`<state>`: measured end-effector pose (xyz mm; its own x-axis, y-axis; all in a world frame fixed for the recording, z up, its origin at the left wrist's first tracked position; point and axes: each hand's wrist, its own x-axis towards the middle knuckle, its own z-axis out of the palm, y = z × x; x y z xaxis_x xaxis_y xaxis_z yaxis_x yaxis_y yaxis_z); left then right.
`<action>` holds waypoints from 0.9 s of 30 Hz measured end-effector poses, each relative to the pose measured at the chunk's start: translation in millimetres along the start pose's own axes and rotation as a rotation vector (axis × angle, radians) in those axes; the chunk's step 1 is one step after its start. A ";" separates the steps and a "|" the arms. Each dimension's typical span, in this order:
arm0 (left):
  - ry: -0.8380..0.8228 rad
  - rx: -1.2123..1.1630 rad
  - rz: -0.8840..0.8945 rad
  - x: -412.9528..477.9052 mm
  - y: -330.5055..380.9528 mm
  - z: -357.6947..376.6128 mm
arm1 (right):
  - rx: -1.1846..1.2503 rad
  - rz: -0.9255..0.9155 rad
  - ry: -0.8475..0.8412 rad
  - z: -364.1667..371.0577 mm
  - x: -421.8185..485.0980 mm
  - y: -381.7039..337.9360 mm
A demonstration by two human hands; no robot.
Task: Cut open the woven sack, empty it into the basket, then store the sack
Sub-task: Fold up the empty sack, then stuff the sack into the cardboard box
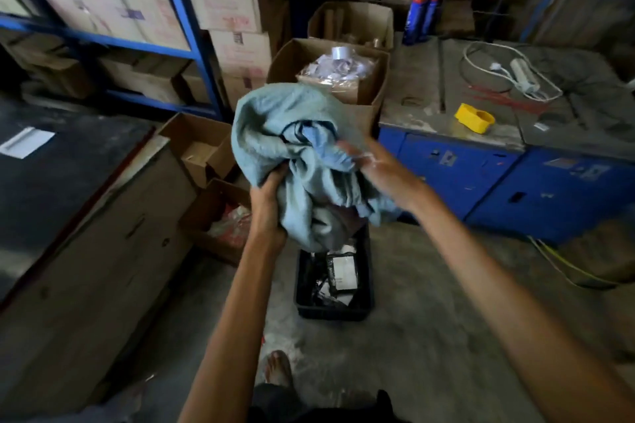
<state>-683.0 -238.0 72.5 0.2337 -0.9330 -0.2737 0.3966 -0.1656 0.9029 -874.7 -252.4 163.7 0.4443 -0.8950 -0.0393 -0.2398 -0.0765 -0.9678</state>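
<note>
A pale blue-green woven sack point(275, 127) hangs crumpled in the air above a black plastic basket point(364, 306) on the floor. The basket holds several dark and white packets. My left hand point(268, 203) grips the sack's lower left side from underneath. My right hand point(360, 158), blurred by motion, is on the sack's right side among its bunched folds. The sack's lower end droops over the far edge of the basket and hides part of it.
Open cardboard boxes point(330, 75) stand behind the sack and at the left point(206, 154). A blue cabinet with a grey top point(481, 161) carries a yellow object point(474, 117) and a cable. Blue shelving point(192, 31) stands at the back left. My bare foot point(278, 371) is near the basket.
</note>
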 end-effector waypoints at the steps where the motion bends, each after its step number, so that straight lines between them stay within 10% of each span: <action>1: -0.009 -0.015 -0.003 1.8 -3.5 -6.4 | 0.036 -0.025 -0.001 27.6 6.3 6.0; 14: 0.638 -0.154 -0.036 55.4 32.2 -156.3 | 0.311 0.000 -0.063 196.0 138.8 26.8; 27: 0.575 -0.068 -0.260 251.2 -60.7 -299.9 | 0.083 0.185 -0.123 301.0 341.6 183.5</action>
<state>-382.1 -366.5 -150.4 0.5544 -0.5408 -0.6327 0.5558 -0.3253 0.7650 -507.1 -439.9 -102.2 0.5026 -0.8296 -0.2431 -0.2574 0.1248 -0.9582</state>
